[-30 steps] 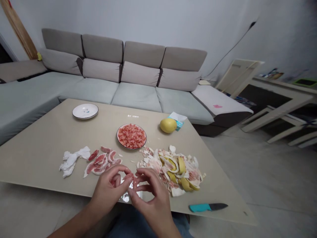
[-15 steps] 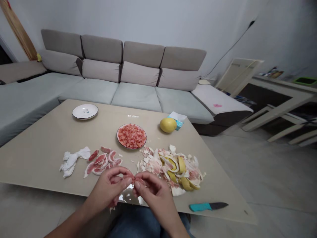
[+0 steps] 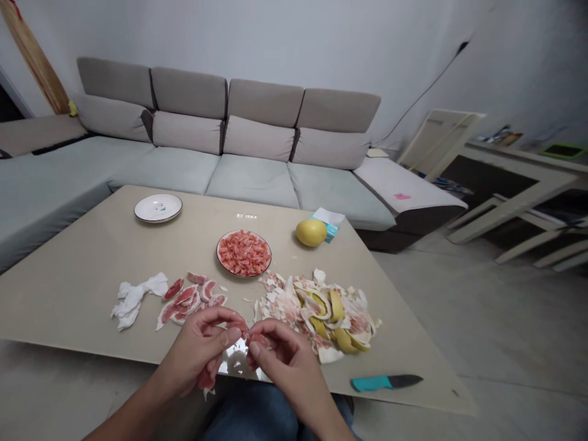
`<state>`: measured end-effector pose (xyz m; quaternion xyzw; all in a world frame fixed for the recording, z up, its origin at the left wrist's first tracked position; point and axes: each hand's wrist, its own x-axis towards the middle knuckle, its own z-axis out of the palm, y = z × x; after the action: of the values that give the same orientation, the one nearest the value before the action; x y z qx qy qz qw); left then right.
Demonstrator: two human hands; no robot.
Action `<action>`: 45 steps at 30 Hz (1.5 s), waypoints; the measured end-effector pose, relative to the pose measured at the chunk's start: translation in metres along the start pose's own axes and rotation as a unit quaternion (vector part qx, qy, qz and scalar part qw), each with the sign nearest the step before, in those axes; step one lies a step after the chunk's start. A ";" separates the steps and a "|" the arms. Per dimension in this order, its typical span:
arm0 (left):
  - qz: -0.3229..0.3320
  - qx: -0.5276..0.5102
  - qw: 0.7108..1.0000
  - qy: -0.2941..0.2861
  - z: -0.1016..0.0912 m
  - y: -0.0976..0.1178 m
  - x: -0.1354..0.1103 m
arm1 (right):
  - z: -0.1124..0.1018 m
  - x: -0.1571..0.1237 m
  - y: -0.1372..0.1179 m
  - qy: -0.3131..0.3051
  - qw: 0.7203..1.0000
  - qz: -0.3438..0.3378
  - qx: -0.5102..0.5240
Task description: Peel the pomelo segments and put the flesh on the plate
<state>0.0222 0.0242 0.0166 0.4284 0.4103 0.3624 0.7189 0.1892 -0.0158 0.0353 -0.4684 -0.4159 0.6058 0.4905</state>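
My left hand (image 3: 197, 349) and my right hand (image 3: 285, 361) meet low over the table's near edge, pinching a pink pomelo segment (image 3: 206, 378) between them. Part of it hangs below my left hand, and my fingers hide the rest. Just beyond my hands lie torn pink membranes (image 3: 188, 300) on the left and a heap of yellow-white pomelo peel (image 3: 316, 312) on the right. Farther back, a plate of pink pomelo pulp (image 3: 243, 253) sits out of reach of my fingers.
On the beige table (image 3: 68, 294) are crumpled white tissue (image 3: 133, 301), a teal-handled knife (image 3: 386, 382), a yellow pomelo (image 3: 311, 233), a tissue packet (image 3: 327, 223) and a white plate (image 3: 158, 208). A grey sofa (image 3: 252, 184) stands behind the table.
My fingers have closed from a spread pose onto the segment, and my hands have drawn nearer together. A pink piece now hangs lower beneath my left hand.
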 end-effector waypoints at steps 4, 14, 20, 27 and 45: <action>0.000 -0.006 1.000 0.006 0.002 0.001 -0.001 | -0.001 0.000 0.001 0.012 1.000 -0.010 -0.003; 0.003 -0.019 1.000 -0.006 0.003 -0.002 0.001 | -0.002 0.001 0.002 0.023 0.999 -0.027 -0.015; 0.006 0.009 1.000 0.011 0.001 -0.005 0.002 | -0.003 0.001 0.000 0.029 0.999 -0.039 -0.021; 0.113 0.124 0.982 0.081 0.007 0.000 -0.005 | -0.003 0.004 -0.001 0.038 0.996 -0.059 -0.060; -0.002 0.086 0.996 0.001 -0.002 0.002 -0.003 | -0.013 0.008 0.001 -0.168 0.969 0.035 0.181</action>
<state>0.0190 0.0230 0.0192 0.4873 0.4412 0.3248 0.6800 0.2011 -0.0071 0.0297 -0.2783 -0.3592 0.7576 0.4687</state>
